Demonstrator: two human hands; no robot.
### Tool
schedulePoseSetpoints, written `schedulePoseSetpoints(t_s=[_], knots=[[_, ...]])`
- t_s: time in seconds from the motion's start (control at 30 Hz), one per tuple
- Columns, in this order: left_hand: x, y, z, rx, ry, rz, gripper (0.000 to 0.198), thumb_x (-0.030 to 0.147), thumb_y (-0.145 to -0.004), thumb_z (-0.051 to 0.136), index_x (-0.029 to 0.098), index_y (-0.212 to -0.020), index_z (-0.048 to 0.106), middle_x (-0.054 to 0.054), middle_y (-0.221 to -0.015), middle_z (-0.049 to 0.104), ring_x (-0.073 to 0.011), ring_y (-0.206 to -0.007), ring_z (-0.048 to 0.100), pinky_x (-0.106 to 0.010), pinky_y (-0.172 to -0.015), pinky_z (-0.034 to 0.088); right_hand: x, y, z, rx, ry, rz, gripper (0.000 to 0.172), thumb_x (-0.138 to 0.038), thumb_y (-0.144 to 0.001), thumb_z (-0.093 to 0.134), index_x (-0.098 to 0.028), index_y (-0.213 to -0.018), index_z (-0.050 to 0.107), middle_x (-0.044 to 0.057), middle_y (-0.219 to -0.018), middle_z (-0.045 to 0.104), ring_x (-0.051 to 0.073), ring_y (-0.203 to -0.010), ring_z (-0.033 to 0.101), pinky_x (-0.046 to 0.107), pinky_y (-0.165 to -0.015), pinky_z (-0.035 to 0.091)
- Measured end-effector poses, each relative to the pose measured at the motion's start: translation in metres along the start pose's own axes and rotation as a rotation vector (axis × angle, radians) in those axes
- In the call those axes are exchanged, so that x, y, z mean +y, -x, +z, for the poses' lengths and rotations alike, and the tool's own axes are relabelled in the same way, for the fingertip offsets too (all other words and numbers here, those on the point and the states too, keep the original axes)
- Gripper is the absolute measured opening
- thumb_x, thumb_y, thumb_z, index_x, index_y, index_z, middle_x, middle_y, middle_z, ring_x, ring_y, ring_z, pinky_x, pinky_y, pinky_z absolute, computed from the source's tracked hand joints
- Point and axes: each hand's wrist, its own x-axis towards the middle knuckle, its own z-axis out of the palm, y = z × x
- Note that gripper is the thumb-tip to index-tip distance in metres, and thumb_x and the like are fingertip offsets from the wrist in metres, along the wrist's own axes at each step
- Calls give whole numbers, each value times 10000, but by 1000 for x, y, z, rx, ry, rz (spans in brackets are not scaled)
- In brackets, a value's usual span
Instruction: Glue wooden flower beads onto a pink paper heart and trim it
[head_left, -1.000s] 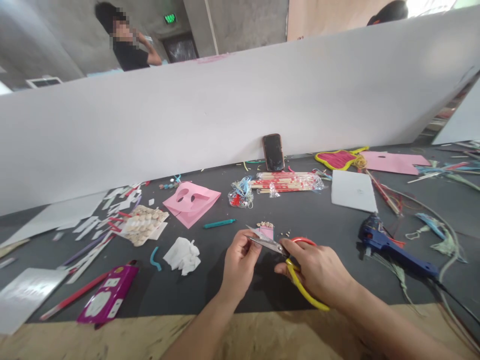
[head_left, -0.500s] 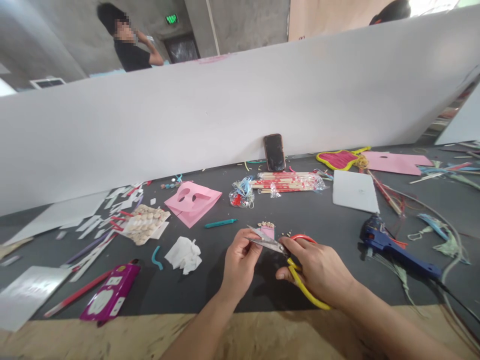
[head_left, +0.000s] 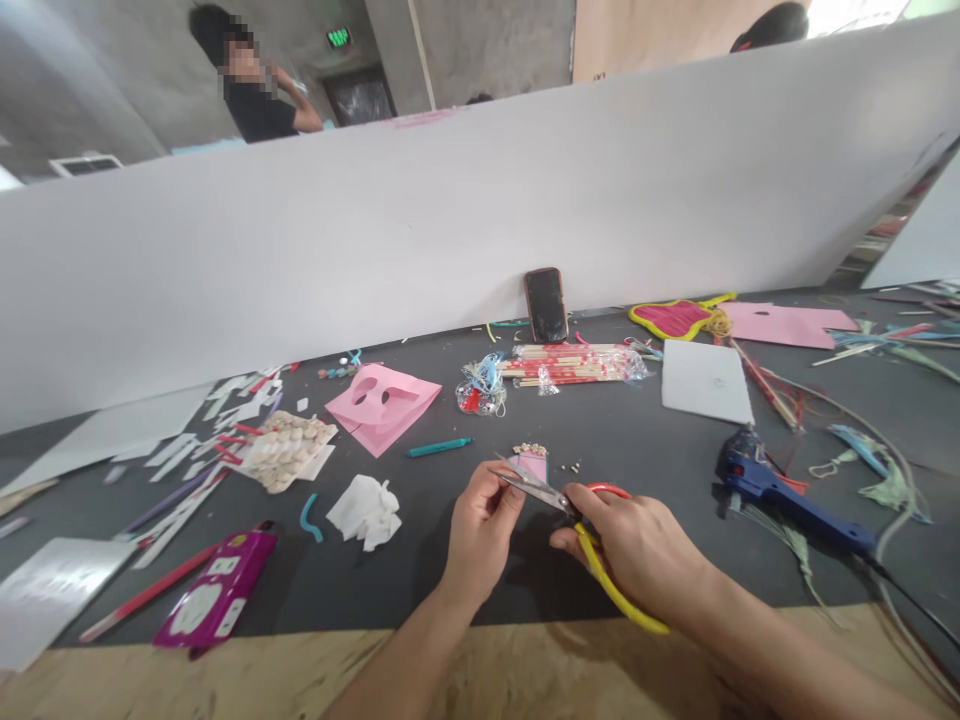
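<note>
Near the front of the dark table, my right hand (head_left: 637,535) grips a pair of scissors (head_left: 544,492) with red and yellow handles. The blades point left and reach the fingertips of my left hand (head_left: 480,525). Those fingers are pinched together at the blades; whatever they hold is too small or hidden to make out. Just beyond the blades lies a small pink piece (head_left: 534,468) with pale beige bits (head_left: 530,450) along its far edge. A few more loose bits (head_left: 570,467) lie to its right.
A blue glue gun (head_left: 799,505) with its cord lies right, a purple packet (head_left: 217,590) left. Crumpled tissue (head_left: 366,510), a teal pen (head_left: 440,447) and a pink paper mask (head_left: 386,400) lie between. A phone (head_left: 547,305) leans on the white partition (head_left: 450,230); bundled sticks (head_left: 574,365) lie before it.
The scissor blades look closer together, and the yellow handle has swung slightly down and right. My left hand stays pinched by the blades. The whole view has shifted a little.
</note>
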Motion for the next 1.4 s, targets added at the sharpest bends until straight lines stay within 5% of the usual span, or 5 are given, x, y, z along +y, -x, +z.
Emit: schedulePoseSetpoints(t_s=[0.17, 0.53, 1.4], knots=[[2, -1, 0, -3, 37, -1, 173, 313, -870, 550, 163, -790, 582, -31, -879, 526, -133, -719, 491, -230, -621, 409, 2, -2, 0, 2, -54, 8, 383, -526, -918, 447, -181, -989, 599, 48, -710, 702, 209, -620, 672, 272, -483, 365], [-2, -2, -2, 38, 53, 67, 144, 281, -858, 577, 171, -776, 620, -39, -886, 551, -150, -764, 534, -243, -655, 420, 6, -5, -3, -35, -94, 6, 684, -727, -775, 488, -175, -1174, 555, 131, -956, 694, 277, -804, 669, 333, -608, 471], [5, 1, 0, 11, -13, 33, 169, 273, -881, 534, 166, -765, 597, -39, -903, 546, -149, -782, 509, -239, -675, 415, -1, 0, 3, -6, 8, 1, 351, -501, -942, 404, -192, -936, 569, 25, -653, 684, 214, -575, 668, 289, -460, 306]])
